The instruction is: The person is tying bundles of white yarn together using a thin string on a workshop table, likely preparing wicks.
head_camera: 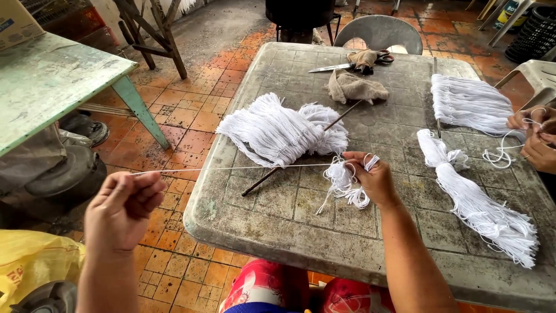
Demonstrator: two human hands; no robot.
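Our left hand is out past the edge of the surface, over the tiled floor, fingers curled shut on the end of a thin white string. We hold it there so the string runs taut and nearly level across to our right hand, which sits above the surface with its fingers closed on a small bundle of looped white threads. The string meets the bundle at that grip, so the pull from the left tightens against what the right holds fast.

The left arm reaches up from below, wrist bent, knuckles toward us. The right forearm comes in at a slant from the lower right, the hand turned so thumb and fingertips pinch the top of the bundle while its loose ends hang onto the surface.

Just behind the string lies a large heap of white yarn on a dark stick, near enough to draw from. A tied tassel lies to the right, another flat hank beyond it. At the far edge sit a crumpled cloth and scissors, out of the way. Another person's hands at the right edge handle a loop of thread; we cannot tell how they grip it.
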